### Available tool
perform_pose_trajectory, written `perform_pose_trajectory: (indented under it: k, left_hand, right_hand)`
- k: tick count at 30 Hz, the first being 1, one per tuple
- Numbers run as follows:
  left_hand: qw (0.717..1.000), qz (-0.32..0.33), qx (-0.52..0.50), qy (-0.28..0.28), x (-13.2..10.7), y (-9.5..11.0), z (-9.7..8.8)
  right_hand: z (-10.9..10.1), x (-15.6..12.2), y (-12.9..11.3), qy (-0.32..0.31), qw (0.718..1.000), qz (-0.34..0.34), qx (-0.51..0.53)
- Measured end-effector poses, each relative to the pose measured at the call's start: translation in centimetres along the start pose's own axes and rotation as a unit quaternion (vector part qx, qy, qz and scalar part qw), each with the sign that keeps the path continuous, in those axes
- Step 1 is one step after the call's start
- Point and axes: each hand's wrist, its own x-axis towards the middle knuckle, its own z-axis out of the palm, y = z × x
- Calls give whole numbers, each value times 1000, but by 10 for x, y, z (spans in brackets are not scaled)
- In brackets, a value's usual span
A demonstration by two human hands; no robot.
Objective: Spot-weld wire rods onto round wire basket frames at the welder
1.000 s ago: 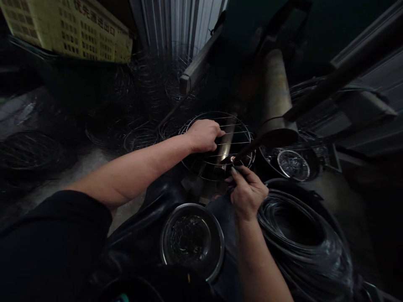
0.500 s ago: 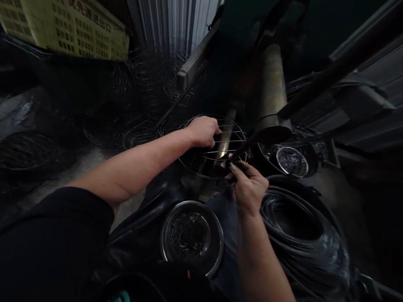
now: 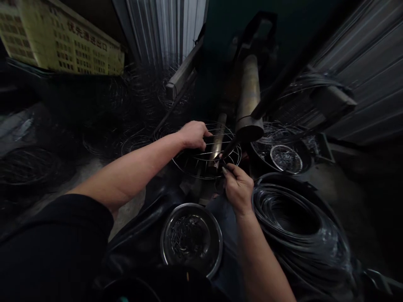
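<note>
Wire rack (image 3: 206, 161) under both hands

I count two hands of mine, the left hand (image 3: 192, 135) and the right hand (image 3: 238, 188), on one round wire grille (image 3: 206, 152). There are two shiny metal bowls (image 3: 191, 238) (image 3: 286, 159), one big coil of black wire (image 3: 299, 220), and one yellow sign (image 3: 59, 40)

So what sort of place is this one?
Probably a small metal workshop making wire racks: a round wire rack under a machine arm, a wire coil alongside, and a steel bowl of small metal bits.
</note>
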Motion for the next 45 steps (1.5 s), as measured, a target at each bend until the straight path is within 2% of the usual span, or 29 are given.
perform_pose_trajectory:
  k: [5, 10, 12, 16, 21, 27, 45]
  left_hand:
    - [1000, 2, -6, 6, 1, 1, 0]
    - [1000, 9, -1, 21, 2, 1, 1]
    - [1000, 9, 1, 22, 3, 1, 2]
    - [999, 10, 8, 36, 2, 1, 1]
    - [998, 16, 14, 59, -5, 4, -1]
    - [997, 22, 16, 70, -10, 4, 2]
    - [997, 56, -18, 53, 4, -1, 3]
  right_hand:
    - [-2, -3, 2, 1, 1000, -18, 11]
    - [-7, -3, -2, -67, 994, 49, 73]
    - [-8, -2, -1, -80, 992, 47, 86]
    - [-2, -3, 8, -28, 997, -6, 65]
    - [4, -8, 14, 15, 995, -12, 101]
    - [3, -13, 11, 4, 993, 0, 118]
    - [0, -11, 10, 3, 995, -8, 99]
